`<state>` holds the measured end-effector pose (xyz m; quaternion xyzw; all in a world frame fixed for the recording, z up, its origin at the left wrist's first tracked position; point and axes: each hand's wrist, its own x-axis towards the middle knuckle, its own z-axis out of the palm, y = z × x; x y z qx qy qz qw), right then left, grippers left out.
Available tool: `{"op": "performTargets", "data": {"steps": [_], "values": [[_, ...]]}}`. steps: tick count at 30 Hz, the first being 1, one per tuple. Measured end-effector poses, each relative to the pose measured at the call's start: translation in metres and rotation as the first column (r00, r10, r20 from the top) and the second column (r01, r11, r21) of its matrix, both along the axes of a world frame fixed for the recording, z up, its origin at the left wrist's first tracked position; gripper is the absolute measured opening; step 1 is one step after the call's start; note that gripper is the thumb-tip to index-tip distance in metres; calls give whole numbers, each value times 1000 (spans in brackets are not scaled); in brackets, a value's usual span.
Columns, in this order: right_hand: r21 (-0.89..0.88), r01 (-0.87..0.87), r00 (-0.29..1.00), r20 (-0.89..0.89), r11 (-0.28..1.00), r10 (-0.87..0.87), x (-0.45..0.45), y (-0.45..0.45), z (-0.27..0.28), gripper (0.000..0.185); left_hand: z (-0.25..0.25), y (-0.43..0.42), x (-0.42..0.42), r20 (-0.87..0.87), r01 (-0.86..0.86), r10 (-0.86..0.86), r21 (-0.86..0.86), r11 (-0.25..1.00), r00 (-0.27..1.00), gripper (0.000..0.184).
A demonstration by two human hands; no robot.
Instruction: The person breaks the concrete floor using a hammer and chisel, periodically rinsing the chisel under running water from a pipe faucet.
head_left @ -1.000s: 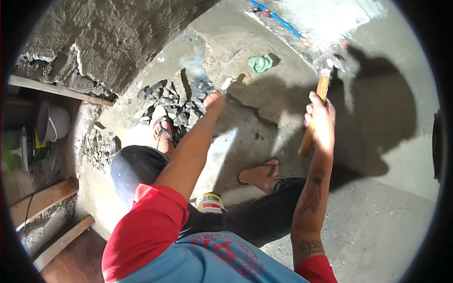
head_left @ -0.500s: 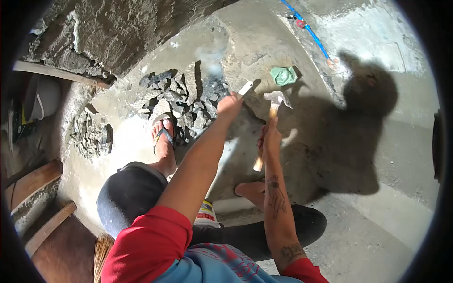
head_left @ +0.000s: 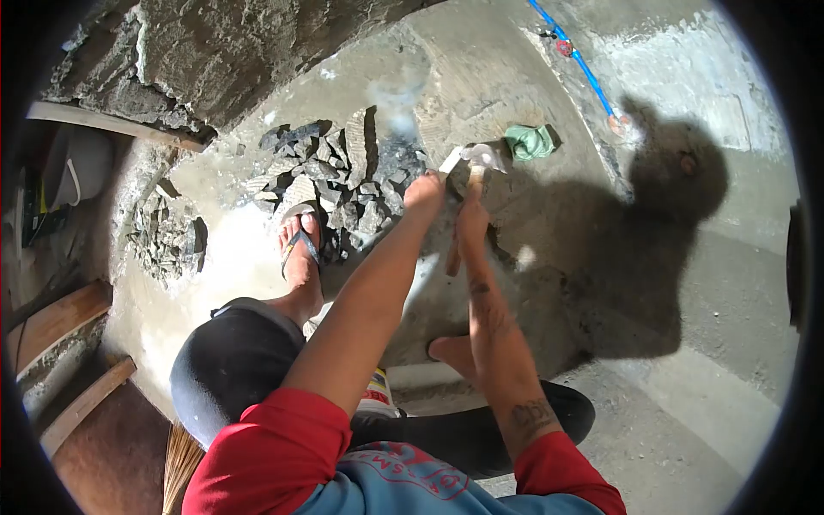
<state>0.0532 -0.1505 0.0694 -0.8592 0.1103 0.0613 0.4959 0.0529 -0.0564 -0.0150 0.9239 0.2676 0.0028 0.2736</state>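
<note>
My left hand (head_left: 424,194) is closed round a pale chisel-like tool (head_left: 450,163), whose light end sticks out up and to the right. Just right of it, my right hand (head_left: 472,221) grips the wooden handle of a claw hammer (head_left: 482,158). The hammer's metal head is beside the end of the tool; whether they touch I cannot tell. Broken grey rubble (head_left: 335,176) lies to the left of my left hand. A crumpled green cloth or bag (head_left: 530,142) rests on the floor right of the hammer head.
A blue pipe (head_left: 592,79) with a red fitting runs along the upper right. More rubble (head_left: 167,236) lies at the left. A broom (head_left: 181,463) and a partly hidden labelled container (head_left: 378,393) are near my legs. A timber edge (head_left: 116,125) crosses the upper left.
The hammer has come down from the raised position on the right to beside the tool in my left hand. My left hand has moved slightly right, and the camera view has shifted.
</note>
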Motion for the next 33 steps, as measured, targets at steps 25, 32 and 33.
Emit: {"op": "performTargets", "data": {"steps": [25,32,33], "values": [[-34,15,983,184,999,-8,9,-5,-24,63,32,7,5,-269,-130,48,-298,946,962,34],[384,97,990,-132,918,-50,18,6,92,62,31,6,4,-272,-130,44,-311,942,961,36],[490,144,989,-88,860,-115,13,9,107,61,27,7,6,-263,-115,33,-303,946,964,36]]}}
